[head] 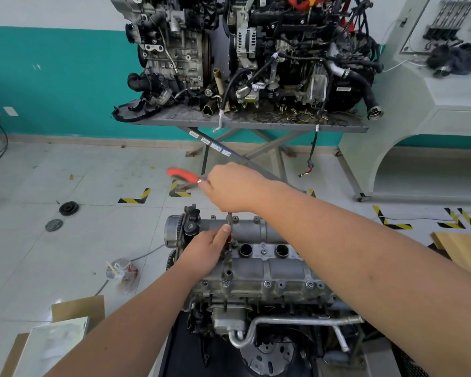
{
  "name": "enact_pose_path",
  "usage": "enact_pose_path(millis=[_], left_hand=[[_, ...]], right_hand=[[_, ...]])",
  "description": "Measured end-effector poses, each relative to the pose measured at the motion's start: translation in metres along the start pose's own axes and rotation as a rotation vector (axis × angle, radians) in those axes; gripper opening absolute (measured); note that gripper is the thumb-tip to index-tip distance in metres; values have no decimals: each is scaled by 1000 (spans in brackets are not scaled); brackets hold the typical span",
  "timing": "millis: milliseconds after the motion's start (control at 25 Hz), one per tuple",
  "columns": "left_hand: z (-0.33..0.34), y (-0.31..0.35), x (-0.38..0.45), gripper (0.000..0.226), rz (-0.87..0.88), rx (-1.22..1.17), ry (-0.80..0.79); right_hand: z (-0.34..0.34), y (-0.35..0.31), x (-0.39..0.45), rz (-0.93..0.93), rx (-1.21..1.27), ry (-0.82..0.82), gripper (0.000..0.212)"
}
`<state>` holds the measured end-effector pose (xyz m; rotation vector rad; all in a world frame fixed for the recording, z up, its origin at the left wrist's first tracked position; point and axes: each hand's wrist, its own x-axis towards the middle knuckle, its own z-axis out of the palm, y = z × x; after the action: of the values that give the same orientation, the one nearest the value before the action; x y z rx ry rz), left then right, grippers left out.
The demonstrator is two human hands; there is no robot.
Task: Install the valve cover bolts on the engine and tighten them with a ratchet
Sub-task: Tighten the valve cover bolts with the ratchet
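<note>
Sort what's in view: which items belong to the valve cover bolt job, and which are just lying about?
In use:
- ratchet, red handle, gripped by right hand
- extension shaft, steadied by left hand
- valve cover, bolts along its edge
- engine

Lying about:
- two engines on grey stand
- pulley and disc on floor
- crumpled plastic cup
- cardboard

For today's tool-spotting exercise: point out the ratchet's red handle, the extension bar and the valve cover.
red ratchet handle (180, 174), head view, mid-grip.
extension bar (229, 217), head view, bare shaft between the hands.
valve cover (283, 269), head view, near top face.
</note>
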<state>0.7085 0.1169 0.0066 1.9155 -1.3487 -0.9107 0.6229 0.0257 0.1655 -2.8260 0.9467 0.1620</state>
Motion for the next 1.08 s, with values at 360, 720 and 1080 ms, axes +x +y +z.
enact_pose_path(millis=[360, 720, 1080], left_hand=[[1, 5, -12, 45, 110, 92, 11], [5, 5, -13, 47, 128, 106, -17], [1, 15, -4, 18, 59, -148, 46]], right_hand=[[43, -14, -28, 512, 2274, 390, 19], [72, -15, -49, 176, 2277, 460, 16], [58, 1, -41, -235, -13, 548, 31]])
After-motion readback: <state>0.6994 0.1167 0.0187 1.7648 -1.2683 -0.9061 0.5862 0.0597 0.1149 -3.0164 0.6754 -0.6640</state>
